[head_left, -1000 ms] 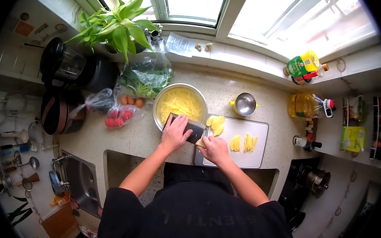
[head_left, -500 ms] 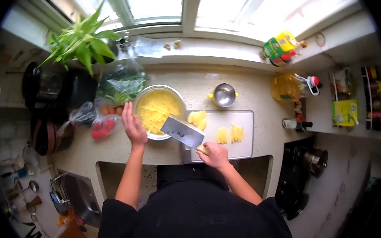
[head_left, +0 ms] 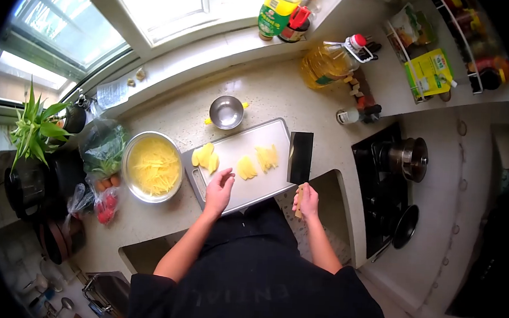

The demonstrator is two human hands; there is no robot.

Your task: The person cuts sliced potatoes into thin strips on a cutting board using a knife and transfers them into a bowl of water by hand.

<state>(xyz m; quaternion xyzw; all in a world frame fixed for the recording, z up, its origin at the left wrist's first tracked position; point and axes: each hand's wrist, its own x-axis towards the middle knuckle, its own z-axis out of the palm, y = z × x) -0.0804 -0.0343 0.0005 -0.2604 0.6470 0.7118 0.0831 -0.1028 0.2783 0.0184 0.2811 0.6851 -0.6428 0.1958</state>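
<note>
Bowl (head_left: 148, 198) w/ yellow shreds (head_left: 155, 166); bag (head_left: 97, 131) w/ greens (head_left: 109, 157)

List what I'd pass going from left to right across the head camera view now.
Green leafy plant, clear plastic bag of leafy greens, round metal bowl of yellow shreds, small metal bowl with yellow handles, pile of pale yellow strips, dark-bladed cleaver with wooden handle, shiny round cooking pot.

The left hand (head_left: 219, 193) hovers with its fingers (head_left: 224, 173) loosely curled and parted, the forearm angling up and inward. The right hand (head_left: 306, 202) is closed in a grip, its forearm slanting inward from a short dark sleeve.
</note>
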